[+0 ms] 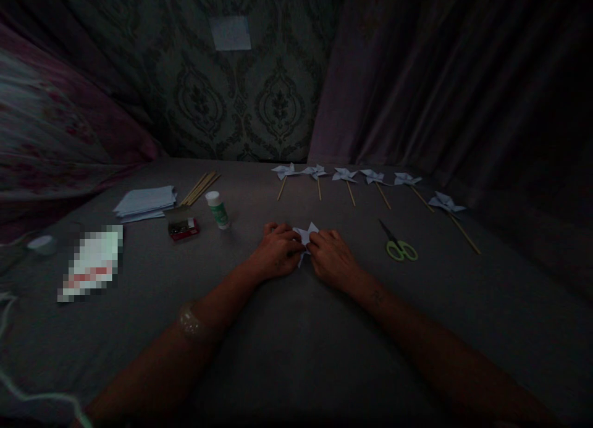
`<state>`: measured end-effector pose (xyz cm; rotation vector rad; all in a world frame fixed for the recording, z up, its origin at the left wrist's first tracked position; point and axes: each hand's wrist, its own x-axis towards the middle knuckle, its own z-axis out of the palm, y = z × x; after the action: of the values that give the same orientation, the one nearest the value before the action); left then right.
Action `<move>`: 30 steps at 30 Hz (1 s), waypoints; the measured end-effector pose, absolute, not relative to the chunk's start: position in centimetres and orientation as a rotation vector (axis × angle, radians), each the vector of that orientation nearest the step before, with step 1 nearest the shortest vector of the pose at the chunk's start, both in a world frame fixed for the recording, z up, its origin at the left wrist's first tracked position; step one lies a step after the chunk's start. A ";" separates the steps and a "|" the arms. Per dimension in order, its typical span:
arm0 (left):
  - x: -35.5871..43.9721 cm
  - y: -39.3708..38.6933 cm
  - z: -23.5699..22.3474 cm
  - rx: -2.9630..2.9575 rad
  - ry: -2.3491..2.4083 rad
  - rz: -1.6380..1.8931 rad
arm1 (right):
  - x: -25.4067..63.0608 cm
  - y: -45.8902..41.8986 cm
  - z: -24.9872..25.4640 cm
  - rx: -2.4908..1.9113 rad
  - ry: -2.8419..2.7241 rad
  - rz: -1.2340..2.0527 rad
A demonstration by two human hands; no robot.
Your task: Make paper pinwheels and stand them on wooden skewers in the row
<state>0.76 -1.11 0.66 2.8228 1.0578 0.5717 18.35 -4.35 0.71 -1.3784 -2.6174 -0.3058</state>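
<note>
Between my two hands, at the middle of the table, is a white paper pinwheel with pointed blades, partly covered by my fingers. My left hand is closed on its left side, fingers bent over the paper. From the right, my right hand pinches the other side, its fingertips close to those of the left. Both hands rest low, at the tabletop. Nearest to my right hand lie scissors with light green handles; a glue stick with a white cap stands upright beyond my left hand.
Several finished pinwheels on sticks, one a pinwheel, line the back right. At left are stacked paper sheets, wooden sticks, a small red box, a blurred-out packet, a white cap and a white cord.
</note>
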 end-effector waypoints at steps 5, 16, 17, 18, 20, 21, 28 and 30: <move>0.8 -1.0 1.0 2.628 1.281 0.820 | 18.7 -3.8 0.7 -1.269 -2.685 -0.354; 0.6 -0.4 0.7 2.414 1.564 1.053 | 18.9 -3.2 0.8 -1.161 -2.751 -0.349; 0.6 -0.4 0.7 2.418 1.559 1.056 | 18.9 -3.2 0.9 -1.157 -2.753 -0.345; 0.6 -0.3 0.6 2.423 1.555 1.060 | 19.0 -3.2 1.0 -1.153 -2.754 -0.341; 0.6 -0.3 0.6 2.439 1.546 1.057 | 19.1 -3.2 1.3 -1.154 -2.754 -0.320; 0.6 -0.3 0.6 2.448 1.542 1.047 | 19.2 -3.2 1.5 -1.162 -2.753 -0.294; 0.5 -0.2 0.7 2.482 1.566 1.008 | 20.0 -2.1 1.4 -1.331 -2.581 0.081; 0.5 -0.2 0.7 2.476 1.585 0.992 | 20.2 -1.9 1.1 -1.368 -2.490 0.142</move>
<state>0.55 -0.17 0.73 2.4759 1.5848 0.9922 20.17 -1.88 1.12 -1.3681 -2.4901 0.1421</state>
